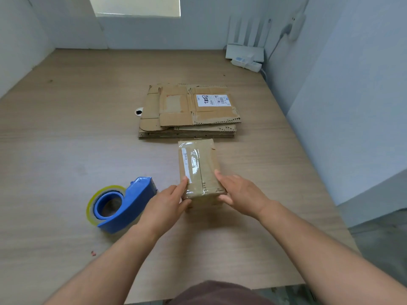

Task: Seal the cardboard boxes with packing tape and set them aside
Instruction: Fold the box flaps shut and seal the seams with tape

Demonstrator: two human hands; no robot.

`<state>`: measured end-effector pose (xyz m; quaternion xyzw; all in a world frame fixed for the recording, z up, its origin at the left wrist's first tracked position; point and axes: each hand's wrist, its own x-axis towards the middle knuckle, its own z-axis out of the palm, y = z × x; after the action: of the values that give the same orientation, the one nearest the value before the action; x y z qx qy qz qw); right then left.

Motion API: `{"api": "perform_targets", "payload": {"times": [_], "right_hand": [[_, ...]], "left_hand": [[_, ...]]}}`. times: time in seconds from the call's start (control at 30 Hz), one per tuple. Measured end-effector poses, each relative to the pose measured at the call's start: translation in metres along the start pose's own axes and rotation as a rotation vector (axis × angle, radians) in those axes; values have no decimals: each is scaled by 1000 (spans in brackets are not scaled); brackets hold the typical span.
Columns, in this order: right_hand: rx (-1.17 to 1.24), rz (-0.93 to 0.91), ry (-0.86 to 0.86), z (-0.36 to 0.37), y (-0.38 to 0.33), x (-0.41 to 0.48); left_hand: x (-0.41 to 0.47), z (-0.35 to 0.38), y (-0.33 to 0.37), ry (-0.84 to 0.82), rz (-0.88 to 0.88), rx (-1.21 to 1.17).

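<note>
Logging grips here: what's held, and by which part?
The taped cardboard box, near end: left hand grips its left side, right hand its right side.

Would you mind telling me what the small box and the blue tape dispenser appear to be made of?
Small box: brown cardboard, corrugated from its wavy cut edges, matte, with glossy clear tape on top that catches glare. Tape dispenser: smooth blue body, probably moulded plastic, holding a yellowish translucent tape roll.

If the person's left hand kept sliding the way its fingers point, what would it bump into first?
The small taped box: the left hand holds its near left corner, so it would just push that box. Beyond lies the stack of flattened cardboard, probably next, though depth is hard to judge.
</note>
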<state>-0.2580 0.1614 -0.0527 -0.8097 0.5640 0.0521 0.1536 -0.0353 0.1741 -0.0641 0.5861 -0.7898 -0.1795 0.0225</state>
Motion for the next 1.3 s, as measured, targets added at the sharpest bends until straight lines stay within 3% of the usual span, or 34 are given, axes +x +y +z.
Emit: {"api": "perform_targets", "payload": {"times": [0.1, 0.23, 0.47, 0.53, 0.6, 0.67, 0.73, 0.8, 0.87, 0.97, 1.17, 1.3], "right_hand": [[8, 2, 40, 6, -5, -3], [39, 112, 133, 14, -25, 0], [198, 361, 135, 12, -46, 4], [370, 474, 118, 14, -43, 9], [756, 562, 88, 12, -37, 10], [977, 530, 56, 10, -27, 6], [911, 400, -8, 8, -17, 0], [562, 276, -21, 5, -8, -2], [289, 221, 24, 2, -4, -1], [117, 169, 61, 0, -6, 3], [2, 133, 57, 10, -5, 11], [115, 102, 134, 18, -4, 10]], "left_hand": [[-3, 0, 2, -1, -19, -53], [-2, 6, 7, 140, -195, -209], [1, 6, 13, 132, -228, -62], [2, 5, 11, 109, -210, -14], [3, 1, 7, 70, -164, 35], [4, -8, -1, 20, -111, 22], [6, -17, -11, -74, -41, -6], [9, -22, -21, -141, 18, 24], [13, -24, -25, -141, 47, 81], [18, -21, -25, -93, 63, 119], [23, -15, -18, -5, 34, 94], [22, -4, -14, 78, 28, 49]]}}
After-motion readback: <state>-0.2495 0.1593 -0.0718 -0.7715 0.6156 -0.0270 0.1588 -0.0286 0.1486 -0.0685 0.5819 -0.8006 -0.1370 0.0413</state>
